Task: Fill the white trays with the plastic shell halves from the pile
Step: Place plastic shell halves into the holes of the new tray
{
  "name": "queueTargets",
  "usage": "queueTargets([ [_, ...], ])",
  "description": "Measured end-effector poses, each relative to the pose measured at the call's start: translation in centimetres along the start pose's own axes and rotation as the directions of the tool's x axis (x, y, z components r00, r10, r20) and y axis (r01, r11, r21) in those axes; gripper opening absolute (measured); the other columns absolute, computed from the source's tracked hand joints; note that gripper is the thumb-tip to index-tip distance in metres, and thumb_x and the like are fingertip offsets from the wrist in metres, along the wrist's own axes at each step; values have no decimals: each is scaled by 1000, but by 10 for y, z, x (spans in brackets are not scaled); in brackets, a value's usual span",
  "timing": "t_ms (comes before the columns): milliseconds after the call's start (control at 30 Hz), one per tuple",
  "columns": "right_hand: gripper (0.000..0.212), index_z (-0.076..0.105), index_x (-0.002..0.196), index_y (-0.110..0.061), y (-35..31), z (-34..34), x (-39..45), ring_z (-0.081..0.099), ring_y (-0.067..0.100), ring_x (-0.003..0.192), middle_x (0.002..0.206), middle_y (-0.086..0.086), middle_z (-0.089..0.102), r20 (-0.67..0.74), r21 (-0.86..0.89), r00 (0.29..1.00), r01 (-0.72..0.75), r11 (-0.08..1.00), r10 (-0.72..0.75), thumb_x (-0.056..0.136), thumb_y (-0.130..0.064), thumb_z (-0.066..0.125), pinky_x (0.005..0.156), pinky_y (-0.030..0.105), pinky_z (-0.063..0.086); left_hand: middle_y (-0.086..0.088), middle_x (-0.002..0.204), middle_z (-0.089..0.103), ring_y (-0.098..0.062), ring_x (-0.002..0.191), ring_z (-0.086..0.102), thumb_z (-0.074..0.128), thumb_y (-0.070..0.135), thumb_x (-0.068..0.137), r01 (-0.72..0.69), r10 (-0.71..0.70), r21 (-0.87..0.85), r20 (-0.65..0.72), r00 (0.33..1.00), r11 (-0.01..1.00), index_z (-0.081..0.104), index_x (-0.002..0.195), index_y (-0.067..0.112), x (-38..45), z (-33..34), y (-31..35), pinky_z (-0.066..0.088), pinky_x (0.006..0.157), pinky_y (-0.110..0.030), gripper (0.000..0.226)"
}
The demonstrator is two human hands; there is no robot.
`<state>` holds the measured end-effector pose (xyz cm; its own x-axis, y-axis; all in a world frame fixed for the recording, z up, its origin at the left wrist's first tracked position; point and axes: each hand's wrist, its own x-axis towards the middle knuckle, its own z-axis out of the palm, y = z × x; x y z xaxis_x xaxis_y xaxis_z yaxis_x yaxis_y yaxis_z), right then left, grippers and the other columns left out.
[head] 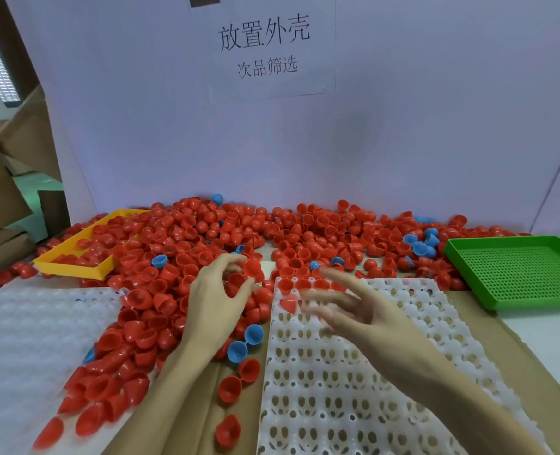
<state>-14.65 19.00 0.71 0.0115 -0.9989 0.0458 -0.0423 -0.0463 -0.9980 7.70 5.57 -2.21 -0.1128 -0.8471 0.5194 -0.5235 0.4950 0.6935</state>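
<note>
The left hand (pixel 218 297) pinches a red shell half (pixel 251 269) between thumb and fingertips at the near edge of the pile (pixel 226 231). The right hand (pixel 354 310) is spread open and motion-blurred above the white tray (pixel 354 389), holding nothing; 1 loose red half (pixel 288 303) lies just beyond its fingertips, near the seated row (pixel 305 284). Judged light, thin-walled, stiff and smooth, a half should be taken by the rim with a light pinch; excess pressure may make it slip
</note>
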Motion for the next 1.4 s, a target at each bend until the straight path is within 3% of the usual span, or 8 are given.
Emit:
queueTargets([
  [100,69,36,157,-36,0,4,3,60,8,134,147,-13,61,38,87,998,49,995,-53,100,-6,63,105,28,54,9,125,64,-13,121,52,73,14,95,-4,10,155,-38,999,988,65,130,25,0,-1,-3,34,100,-15,38],
  [233,51,50,149,-27,3,-2,-2,65,9,128,139,-14,67,26,-21,1000,18,1000,-18,103,-8,60,102,29,56,1,140,53,-19,132,44,61,1,97,-14,3,251,44,999,968,58,143,17,-1,4,-9,33,114,-30,49],
  [600,25,70,127,-17,11,-20,-3,75,26,111,119,8,78,-4,126,998,-55,990,56,103,-13,62,90,29,61,0,127,65,-16,115,61,57,22,104,-128,24,226,413,910,966,68,125,17,78,66,5,49,98,-31,24],
  [700,22,76,117,-22,11,-22,-3,75,28,109,117,10,78,-19,155,998,-55,986,59,103,-13,63,89,30,62,-3,119,72,-18,95,68,52,26,107,-159,-55,298,598,799,941,69,127,15,106,81,6,54,87,-33,28],
  [767,22,78,114,-25,12,-24,-4,76,29,107,116,11,78,-24,160,997,-63,985,68,103,-13,63,88,30,62,-3,87,71,-18,70,59,48,22,108,-174,-88,334,641,762,926,73,101,10,113,89,0,56,78,-44,29],
  [867,21,75,118,-19,10,-25,-5,77,29,104,112,11,79,-40,161,996,-77,984,85,104,-11,62,84,30,62,0,61,51,-16,57,46,48,17,109,-118,-82,304,572,816,945,51,64,10,115,92,-6,51,73,-47,46],
  [1033,22,73,120,-15,7,-25,-8,77,28,99,107,11,79,-64,153,991,-111,982,122,105,-8,59,82,29,62,-2,142,59,-17,127,59,65,13,102,-44,-12,140,371,928,989,72,126,5,106,81,-8,46,112,-33,27],
  [1400,42,61,138,-33,0,-21,-7,77,29,104,116,9,77,-184,231,983,54,971,-11,96,-35,68,83,33,64,15,130,67,-11,117,67,85,12,85,-322,352,-281,64,934,904,76,115,18,3,36,63,55,93,-23,32],
])
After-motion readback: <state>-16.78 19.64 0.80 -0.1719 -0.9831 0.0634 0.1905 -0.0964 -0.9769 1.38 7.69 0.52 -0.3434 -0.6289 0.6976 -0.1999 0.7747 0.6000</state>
